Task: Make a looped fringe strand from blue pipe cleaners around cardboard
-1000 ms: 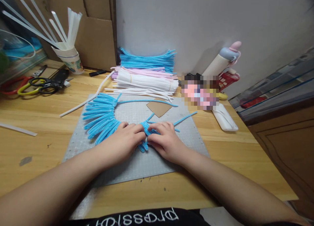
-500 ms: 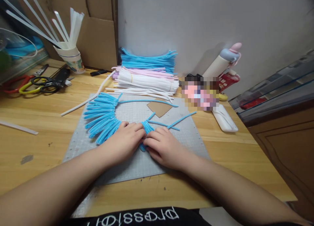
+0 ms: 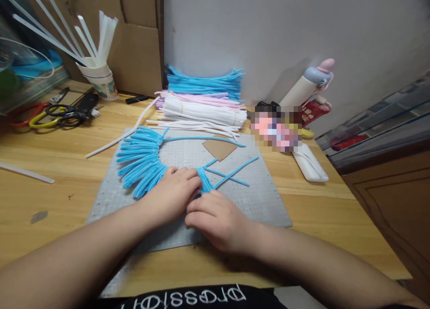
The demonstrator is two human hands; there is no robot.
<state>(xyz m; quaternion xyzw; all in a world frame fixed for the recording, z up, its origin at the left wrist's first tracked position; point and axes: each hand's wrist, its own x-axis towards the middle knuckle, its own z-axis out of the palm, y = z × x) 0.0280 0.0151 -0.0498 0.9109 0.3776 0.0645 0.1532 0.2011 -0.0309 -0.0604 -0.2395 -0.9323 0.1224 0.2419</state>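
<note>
Blue pipe cleaners, folded into loops side by side, form a curved fringe on the grey cutting mat. My left hand is closed over the fringe's near part, its fingertips gripping the blue strands. Just to its right, my right hand is curled shut at the lower edge of the blue loops; a blue strand runs into it, and its fingertips are partly hidden. Loose blue ends stick out to the right of both hands, crossing each other. A cardboard piece lies on the mat behind them.
Bundles of blue and white pipe cleaners lie by the wall. Scissors and a paper cup of white sticks are at the left. A bottle and a white packet are at the right.
My right hand has moved down toward me, away from the loops. The long loose blue end at the right has drawn in slightly. My left hand stays on the fringe.
</note>
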